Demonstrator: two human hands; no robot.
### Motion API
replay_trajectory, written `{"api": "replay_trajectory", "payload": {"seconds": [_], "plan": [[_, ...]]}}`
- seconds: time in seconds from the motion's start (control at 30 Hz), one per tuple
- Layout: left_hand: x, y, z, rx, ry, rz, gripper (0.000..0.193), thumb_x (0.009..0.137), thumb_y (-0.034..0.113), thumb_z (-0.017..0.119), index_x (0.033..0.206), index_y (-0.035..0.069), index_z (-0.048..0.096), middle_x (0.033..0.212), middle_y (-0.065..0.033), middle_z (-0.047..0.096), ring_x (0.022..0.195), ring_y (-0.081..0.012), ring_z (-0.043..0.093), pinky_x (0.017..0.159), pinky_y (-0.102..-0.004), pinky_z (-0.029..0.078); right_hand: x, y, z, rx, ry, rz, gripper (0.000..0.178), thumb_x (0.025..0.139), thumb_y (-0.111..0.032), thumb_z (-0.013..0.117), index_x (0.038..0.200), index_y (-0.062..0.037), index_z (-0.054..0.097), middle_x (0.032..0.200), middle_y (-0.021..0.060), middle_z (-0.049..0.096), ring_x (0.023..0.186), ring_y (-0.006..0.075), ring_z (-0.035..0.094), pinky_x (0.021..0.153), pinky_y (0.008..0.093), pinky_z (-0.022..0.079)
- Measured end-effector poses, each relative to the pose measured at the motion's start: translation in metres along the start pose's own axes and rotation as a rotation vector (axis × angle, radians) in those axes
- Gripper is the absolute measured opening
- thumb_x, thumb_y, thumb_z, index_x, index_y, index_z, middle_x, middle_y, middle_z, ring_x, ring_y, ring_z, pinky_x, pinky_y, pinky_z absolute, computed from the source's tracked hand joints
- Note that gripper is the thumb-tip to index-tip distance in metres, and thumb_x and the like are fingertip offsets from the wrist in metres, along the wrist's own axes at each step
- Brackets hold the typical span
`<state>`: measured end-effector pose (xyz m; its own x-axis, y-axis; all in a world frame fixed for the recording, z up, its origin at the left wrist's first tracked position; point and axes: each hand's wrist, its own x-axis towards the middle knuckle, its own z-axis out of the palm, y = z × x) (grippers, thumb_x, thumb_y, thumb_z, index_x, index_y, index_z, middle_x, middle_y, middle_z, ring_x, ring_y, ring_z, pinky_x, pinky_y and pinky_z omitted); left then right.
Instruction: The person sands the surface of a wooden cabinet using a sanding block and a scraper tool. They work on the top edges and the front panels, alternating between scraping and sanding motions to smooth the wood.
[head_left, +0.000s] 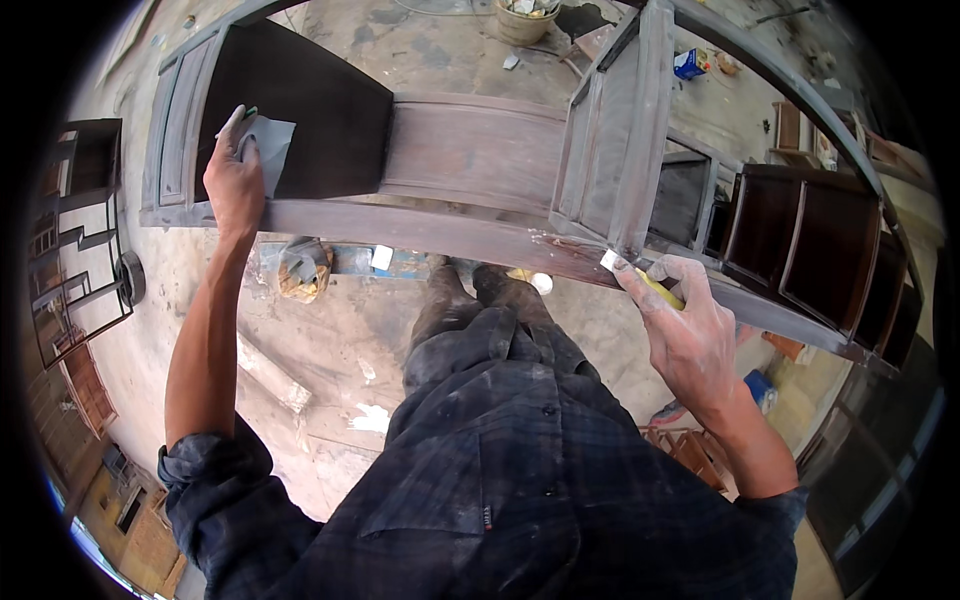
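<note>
A long wooden furniture frame (400, 224) stretches across in front of me, its brown wood covered in pale dust. At the left, my left hand (234, 185) is closed around a thin grey flat sheet (272, 150) with a bit of green at the fingers. It is held over the dark panel (310, 110). On the right, my right hand (690, 330) grips a small yellow tool (662, 290) with a white end, which looks like a putty knife. Its white end is at the front rail, beside a corner post (640, 150). Whitish smears mark the rail just left of it.
Dark cabinet panels (800, 240) stand at the right end of the frame. A bucket (524, 22) and a blue box (690, 64) are on the floor beyond. Under the front rail lies an open bag (303, 270). Another dark frame (85, 240) stands at far left.
</note>
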<state>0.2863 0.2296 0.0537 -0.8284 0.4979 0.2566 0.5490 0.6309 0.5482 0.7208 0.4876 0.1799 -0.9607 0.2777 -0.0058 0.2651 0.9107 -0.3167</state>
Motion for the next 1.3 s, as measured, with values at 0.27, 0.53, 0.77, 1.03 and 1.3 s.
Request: {"api": "replay_trajectory", "payload": {"seconds": [0.27,0.53,0.77,1.03,1.3], "plan": [[0.0,0.001,0.0,-0.023,-0.007,-0.002,0.046,0.096,0.005,0.059,0.141,0.012,0.059,0.128,-0.0102,0.071,0.119,-0.024,0.067,0.104,-0.0334,0.048,0.014,-0.002,-0.011,0.051,-0.085,0.006,0.053,0.077,0.004,0.065,0.126,-0.0145,0.071,0.106,0.0099,0.06,0.076,0.0275,0.067,0.06,0.0374,0.055],[0.0,-0.001,0.001,-0.002,-0.007,-0.012,0.045,0.096,0.006,0.059,0.141,0.013,0.059,0.127,-0.0103,0.071,0.117,-0.0258,0.068,0.102,-0.0339,0.049,0.026,-0.003,-0.004,0.075,-0.07,-0.033,0.05,0.078,0.003,0.065,0.125,-0.0143,0.071,0.106,0.0085,0.06,0.074,0.0264,0.066,0.058,0.0374,0.054],[0.0,0.008,-0.001,-0.015,-0.031,-0.032,0.044,0.098,0.005,0.059,0.142,0.007,0.058,0.131,-0.0078,0.07,0.124,-0.0191,0.065,0.108,-0.0298,0.044,0.034,-0.009,0.004,0.088,-0.042,-0.098,0.052,0.076,0.003,0.066,0.125,-0.0148,0.071,0.105,0.009,0.06,0.074,0.0259,0.066,0.057,0.0363,0.054],[0.0,0.011,-0.003,0.025,-0.029,-0.04,0.044,0.098,0.005,0.059,0.142,0.007,0.057,0.132,-0.0078,0.07,0.124,-0.0177,0.064,0.108,-0.0291,0.044,0.033,-0.006,0.01,0.053,-0.027,-0.118,0.052,0.076,0.003,0.066,0.125,-0.0151,0.072,0.108,0.01,0.061,0.079,0.0259,0.068,0.061,0.0361,0.056],[0.0,0.005,0.001,0.01,-0.023,-0.025,0.044,0.098,0.004,0.059,0.141,0.006,0.058,0.131,-0.0076,0.071,0.124,-0.0169,0.065,0.107,-0.0284,0.045,0.036,-0.005,0.009,0.052,-0.034,-0.138,0.054,0.075,0.004,0.066,0.126,-0.0145,0.07,0.108,0.01,0.06,0.078,0.0265,0.068,0.06,0.0362,0.055]]}}
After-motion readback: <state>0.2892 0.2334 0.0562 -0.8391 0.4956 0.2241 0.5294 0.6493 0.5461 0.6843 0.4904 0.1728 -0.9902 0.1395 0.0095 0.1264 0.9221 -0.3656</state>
